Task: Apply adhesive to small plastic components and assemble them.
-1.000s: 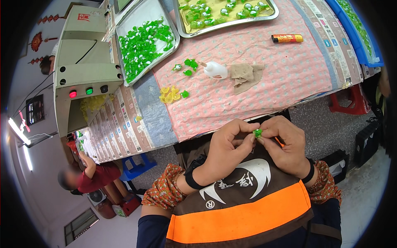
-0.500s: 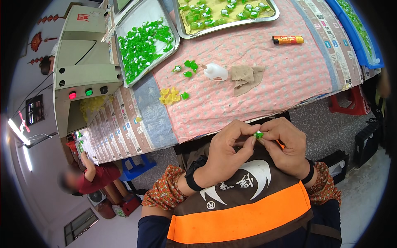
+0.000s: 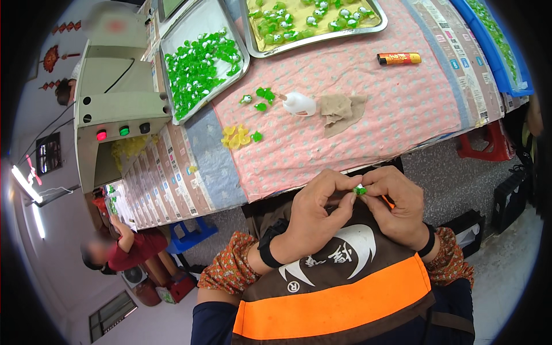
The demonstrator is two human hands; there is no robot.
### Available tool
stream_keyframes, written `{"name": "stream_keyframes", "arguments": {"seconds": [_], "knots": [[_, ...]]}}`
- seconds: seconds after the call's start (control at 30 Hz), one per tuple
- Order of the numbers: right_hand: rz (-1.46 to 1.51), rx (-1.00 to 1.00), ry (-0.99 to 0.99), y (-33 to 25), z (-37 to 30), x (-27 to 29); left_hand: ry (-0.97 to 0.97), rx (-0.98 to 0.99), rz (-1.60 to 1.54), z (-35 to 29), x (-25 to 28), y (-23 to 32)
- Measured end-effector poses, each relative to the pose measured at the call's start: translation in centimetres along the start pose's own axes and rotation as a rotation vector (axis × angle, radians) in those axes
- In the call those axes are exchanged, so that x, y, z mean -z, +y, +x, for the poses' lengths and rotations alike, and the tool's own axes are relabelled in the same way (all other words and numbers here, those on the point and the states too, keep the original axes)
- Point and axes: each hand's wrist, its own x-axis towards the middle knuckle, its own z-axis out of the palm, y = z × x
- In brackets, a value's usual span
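Between the fingertips of both hands sits a small green-and-white plastic figure (image 3: 360, 190), held in front of the apron just off the table's near edge. My left hand (image 3: 322, 207) pinches it from the left, thumb and forefinger closed. From the other side my right hand (image 3: 397, 201) pinches it too, its other fingers curled. Beyond the hands, on the pink cloth (image 3: 282, 161), lie a white squeeze bottle (image 3: 299, 104) and a crumpled brown rag (image 3: 341, 112). Left of the bottle are a few loose green pieces (image 3: 264, 94) and a small pile of yellow pieces (image 3: 234, 138).
A metal tray (image 3: 247, 60) of green pieces stands far left, beside another tray (image 3: 322, 43) with finished-looking figures. A lighter (image 3: 399, 58) lies at right, near a blue bin (image 3: 517, 86). At left are a machine with lit buttons (image 3: 123, 131) and another person (image 3: 132, 247).
The small figure has turned slightly between my fingertips, showing more white on top. Both hands stay in nearly the same place.
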Motion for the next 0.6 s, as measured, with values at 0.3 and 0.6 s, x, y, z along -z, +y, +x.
{"name": "stream_keyframes", "arguments": {"seconds": [0.3, 0.6], "knots": [[-0.001, -0.095, -0.019, -1.5, 0.2, 1.9, -0.015, -0.106, 0.240, 0.7, -0.3, 1.5], [-0.244, -0.096, 0.338, -3.1, 5.2, 14.8, -0.118, 0.022, -0.073, 0.6, 0.0, 1.0]]}}
